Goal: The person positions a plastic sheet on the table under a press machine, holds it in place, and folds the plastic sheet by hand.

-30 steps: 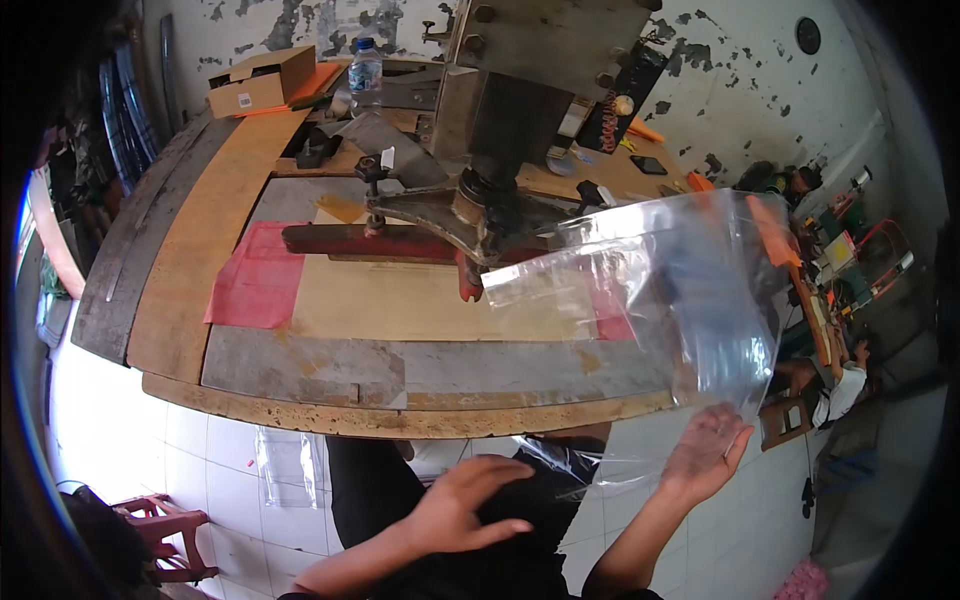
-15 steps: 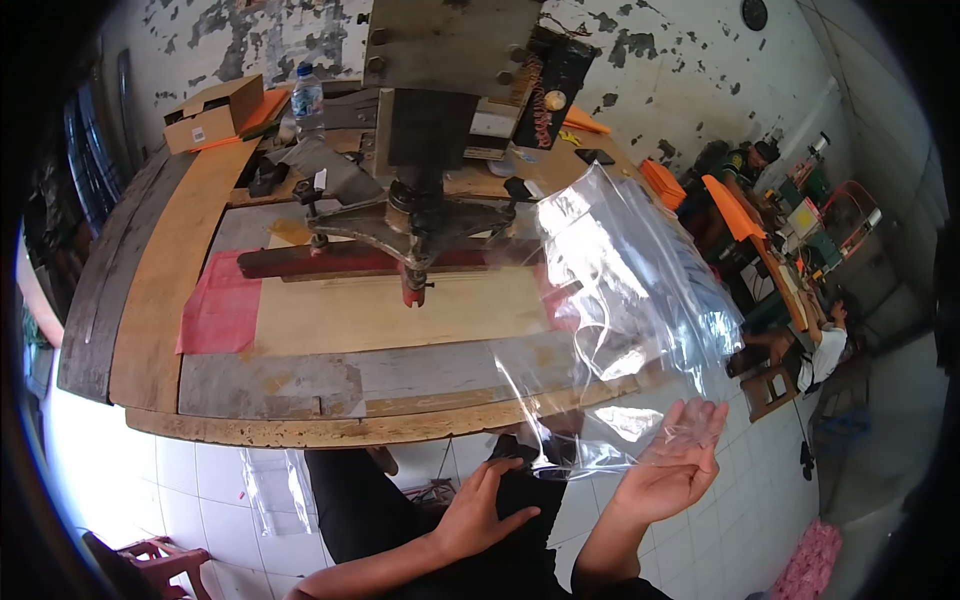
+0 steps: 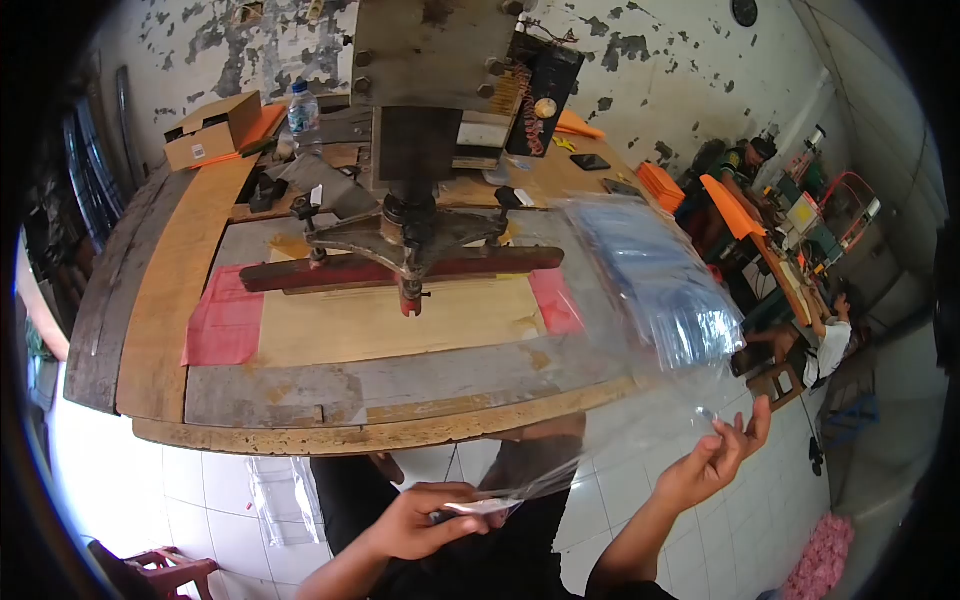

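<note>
A clear plastic sheet point(image 3: 620, 430) stretches in front of me, low and blurred, between my hands at the table's front edge. My left hand point(image 3: 425, 520) pinches its near-left end between thumb and fingers. My right hand point(image 3: 712, 462) is raised at the sheet's right end, with fingers apart and slightly curled; the plastic passes close to the fingertips. A stack of clear plastic sheets point(image 3: 660, 270) lies on the table's right side, beyond my right hand. The press machine point(image 3: 410, 230) stands over a pale board point(image 3: 400, 325) with pink-red ends.
The wooden table point(image 3: 300, 437) holds a cardboard box point(image 3: 215, 130), a water bottle point(image 3: 303, 115), and a phone point(image 3: 590, 161). Clear plastic point(image 3: 285, 500) lies on the tiled floor at left, near a red stool point(image 3: 170, 575). A co-worker point(image 3: 745, 170) sits at another bench.
My left hand has gone from loose to gripping the clear plastic sheet. The sheet has dropped from standing upright to lying low across my front. My right hand has moved slightly right and up.
</note>
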`<act>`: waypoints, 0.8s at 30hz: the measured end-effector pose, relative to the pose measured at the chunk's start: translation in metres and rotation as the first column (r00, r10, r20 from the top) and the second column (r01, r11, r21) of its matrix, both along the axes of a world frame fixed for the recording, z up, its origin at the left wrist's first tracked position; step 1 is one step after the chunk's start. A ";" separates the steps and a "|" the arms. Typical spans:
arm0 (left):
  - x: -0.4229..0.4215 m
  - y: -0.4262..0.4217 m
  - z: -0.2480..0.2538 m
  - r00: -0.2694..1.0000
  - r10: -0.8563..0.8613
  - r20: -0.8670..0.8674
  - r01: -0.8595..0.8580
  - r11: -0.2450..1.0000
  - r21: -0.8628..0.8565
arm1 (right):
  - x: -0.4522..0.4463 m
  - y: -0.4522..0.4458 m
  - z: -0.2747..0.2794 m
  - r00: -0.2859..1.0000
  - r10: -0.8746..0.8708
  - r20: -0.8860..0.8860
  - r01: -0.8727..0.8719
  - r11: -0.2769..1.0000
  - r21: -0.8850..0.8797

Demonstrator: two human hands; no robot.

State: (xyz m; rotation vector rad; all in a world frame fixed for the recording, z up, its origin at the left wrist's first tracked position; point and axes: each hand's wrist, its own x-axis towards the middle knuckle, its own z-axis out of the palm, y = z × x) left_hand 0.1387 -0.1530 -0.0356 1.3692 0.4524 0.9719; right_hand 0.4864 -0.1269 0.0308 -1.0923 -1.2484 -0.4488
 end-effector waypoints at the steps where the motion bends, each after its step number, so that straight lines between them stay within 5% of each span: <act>1: -0.010 0.001 0.007 0.997 -0.062 0.044 0.064 0.997 -0.039 | 0.007 -0.001 0.002 0.985 -0.039 0.167 0.035 0.999 0.023; 3: -0.029 0.007 0.024 0.989 -0.114 0.098 0.097 0.981 0.169 | 0.017 -0.003 0.008 0.979 0.051 0.197 -0.072 0.992 0.102; 5: -0.041 0.011 0.041 0.942 -0.257 0.217 0.199 0.945 0.258 | 0.028 -0.019 0.013 0.900 0.341 0.273 -0.399 0.896 0.195; 9: -0.046 0.010 0.084 0.901 -0.306 0.308 0.143 0.879 0.454 | 0.023 -0.049 0.038 0.913 0.372 0.165 -0.406 0.860 0.310; 11: -0.044 0.005 0.092 0.834 -0.335 0.438 0.118 0.885 0.451 | 0.000 -0.045 0.064 0.509 0.857 0.079 -0.837 0.471 0.280; 12: -0.043 0.008 0.094 0.835 -0.331 0.440 0.079 0.863 0.499 | -0.017 -0.037 0.059 0.655 0.755 0.022 -0.674 0.571 0.469; 13: -0.043 0.012 0.097 0.835 -0.329 0.442 0.041 0.837 0.546 | -0.012 -0.033 0.054 0.651 0.759 0.023 -0.678 0.568 0.467; 15: -0.058 0.002 0.082 0.818 -0.268 0.509 0.049 0.914 0.404 | -0.003 -0.021 0.045 0.504 0.863 -0.030 -0.864 0.504 -0.001; 16: -0.065 -0.001 0.072 0.801 -0.198 0.565 0.063 0.966 0.250 | -0.013 -0.012 0.030 0.654 0.756 -0.033 -0.757 0.652 -0.049; 17: -0.070 0.005 0.061 0.829 -0.210 0.519 0.031 0.943 0.332 | -0.027 -0.003 0.016 0.781 0.624 -0.028 -0.624 0.776 -0.095; 19: -0.069 -0.008 0.047 0.826 0.083 0.558 -0.143 0.988 0.064 | -0.043 0.010 0.015 0.855 0.519 -0.026 -0.483 0.777 -0.404; 22: -0.071 0.002 0.045 0.911 0.109 0.398 -0.091 0.994 -0.065 | -0.049 0.023 0.004 0.839 0.543 -0.036 -0.426 0.613 -0.666; 24: -0.069 0.015 0.035 0.925 0.093 0.367 -0.048 0.990 -0.129 | -0.060 0.033 0.005 0.834 0.546 0.086 -0.369 0.665 -0.649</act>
